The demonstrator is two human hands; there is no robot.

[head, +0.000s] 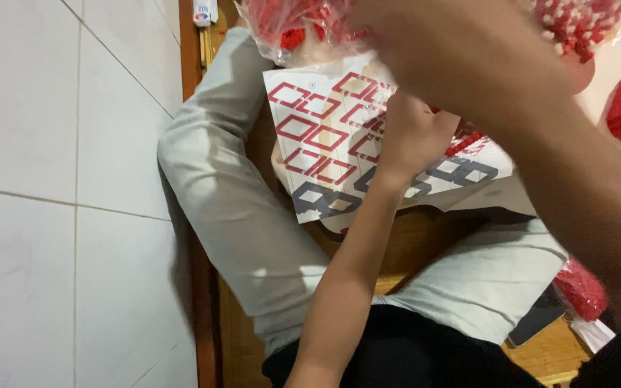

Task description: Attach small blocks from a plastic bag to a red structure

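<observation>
The left hand [412, 136] rests palm-down on a printed instruction sheet [310, 136]; its fingers point away and are hidden behind the right arm, so I cannot tell whether they are spread or pinching. The right hand [433, 43] is raised close to the camera and blurred, its grip unreadable. The sheet lies across the person's lap, under and left of the left hand. A clear bag of red pieces [289, 25] sits just beyond the sheet's top edge.

Instruction sheet [318, 136] and phone [537, 316] on wooden platform [425, 244].
</observation>
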